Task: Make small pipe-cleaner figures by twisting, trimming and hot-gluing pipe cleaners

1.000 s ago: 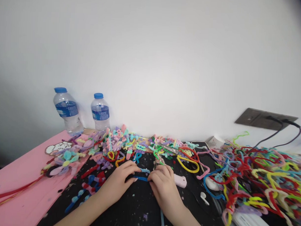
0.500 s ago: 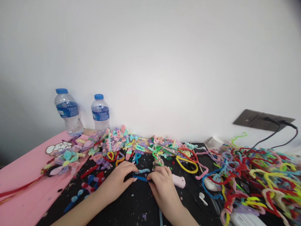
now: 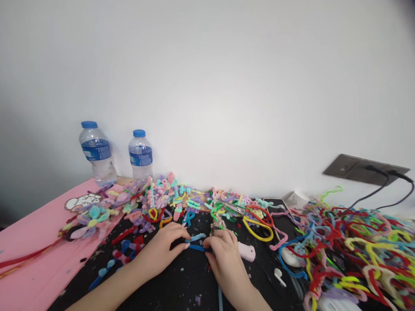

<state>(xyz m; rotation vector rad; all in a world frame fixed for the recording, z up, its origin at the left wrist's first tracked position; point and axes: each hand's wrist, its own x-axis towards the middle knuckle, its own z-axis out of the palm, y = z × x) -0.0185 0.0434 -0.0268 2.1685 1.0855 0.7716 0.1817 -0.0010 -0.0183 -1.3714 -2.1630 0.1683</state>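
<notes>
Hands (image 3: 223, 253) clamped on blue strips (image 3: 197, 247) | black tabletop (image 3: 172, 286), pink board (image 3: 30, 240) | white wall (image 3: 213, 92), socket plate (image 3: 350, 168)

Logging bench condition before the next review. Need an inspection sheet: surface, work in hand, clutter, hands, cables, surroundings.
Surface: black top flecked with scraps; pink sheet at left.
Work: light-blue fuzzy piece and dark-blue fuzzy piece between the hands.
Clutter: tangled fuzzy stems at right; scissors among small pieces; loose white earbud.
Hands: left and right fingers at the blue pieces; exact grip unclear.
Cables: two black cables plugged into wall plate; lower ends untraceable.
Surroundings: white wall behind; two bottles near it.
</notes>
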